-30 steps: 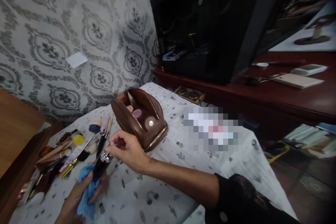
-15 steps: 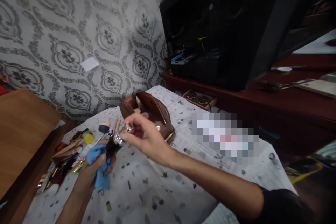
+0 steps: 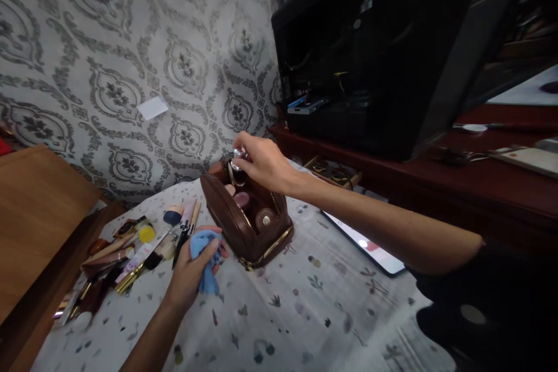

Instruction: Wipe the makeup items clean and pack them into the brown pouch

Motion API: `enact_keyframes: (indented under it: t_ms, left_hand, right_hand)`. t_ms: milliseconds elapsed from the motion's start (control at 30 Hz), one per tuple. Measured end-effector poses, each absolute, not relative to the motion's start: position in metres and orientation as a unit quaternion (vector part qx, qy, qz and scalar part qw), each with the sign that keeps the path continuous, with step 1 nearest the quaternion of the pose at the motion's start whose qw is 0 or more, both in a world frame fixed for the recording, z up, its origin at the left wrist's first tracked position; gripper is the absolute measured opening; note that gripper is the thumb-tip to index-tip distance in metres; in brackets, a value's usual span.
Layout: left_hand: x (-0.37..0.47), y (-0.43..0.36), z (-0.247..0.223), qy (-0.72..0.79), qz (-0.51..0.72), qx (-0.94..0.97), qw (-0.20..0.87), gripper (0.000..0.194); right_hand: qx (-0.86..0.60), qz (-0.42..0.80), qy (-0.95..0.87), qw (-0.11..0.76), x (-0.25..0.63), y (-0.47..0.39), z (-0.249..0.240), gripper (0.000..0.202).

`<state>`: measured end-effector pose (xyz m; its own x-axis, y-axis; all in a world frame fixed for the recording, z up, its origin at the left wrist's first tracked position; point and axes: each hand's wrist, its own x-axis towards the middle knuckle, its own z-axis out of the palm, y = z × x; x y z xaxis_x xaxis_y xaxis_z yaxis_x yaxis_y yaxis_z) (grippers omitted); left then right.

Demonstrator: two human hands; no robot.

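My right hand [image 3: 264,164] is closed on the shiny silver top of a dark bottle [image 3: 238,161], held at the far end of a brown cosmetic bag [image 3: 229,221]. The bottle's lower part reaches into the bag's mouth and is partly hidden. The bag stands unzipped, with a pinkish item [image 3: 242,199] and a few others visible inside. In front of the bag, my left hand [image 3: 196,264] grips a crumpled blue cloth [image 3: 204,244]. Left of that hand lies a pile of cosmetics, including a yellow-lidded pot [image 3: 147,233], a gold tube [image 3: 129,278] and a dark-blue-and-beige jar [image 3: 173,215].
A patterned white cloth [image 3: 261,325] covers the table. A phone with a lit screen [image 3: 370,244] lies under my right forearm. Behind stand a large black screen-like unit [image 3: 370,58] and a small wooden tray [image 3: 335,173]. A wooden panel [image 3: 43,215] borders the left.
My right hand has carried the dark bottle out of the left hand's cloth, up and away to the bag. My left hand has shifted right, still holding the cloth.
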<state>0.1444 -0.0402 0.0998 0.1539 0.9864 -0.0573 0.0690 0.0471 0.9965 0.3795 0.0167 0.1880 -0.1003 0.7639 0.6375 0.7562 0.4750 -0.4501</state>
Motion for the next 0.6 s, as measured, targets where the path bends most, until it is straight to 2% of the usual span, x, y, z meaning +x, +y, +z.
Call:
enact_keyframes:
  t_ms: [133,267,467,600]
  left_hand:
    - [0.131,-0.047,0.086,0.492,0.384,0.569,0.535,0.046]
    - [0.117,-0.05,0.074,0.495,0.34,0.581,0.55,0.044]
    - [0.112,-0.052,0.058,0.491,0.35,0.566,0.563,0.043]
    - [0.114,-0.051,0.046,0.49,0.331,0.569,0.572,0.044]
  right_hand:
    - [-0.552,-0.027,-0.775,0.307,0.37,0.044,0.176,0.027]
    - [-0.573,-0.033,-0.784,0.235,0.362,0.056,0.166,0.028]
    - [-0.582,-0.002,-0.787,0.205,0.355,0.069,0.16,0.034]
    - [-0.588,0.021,-0.785,0.196,0.354,0.085,0.158,0.031]
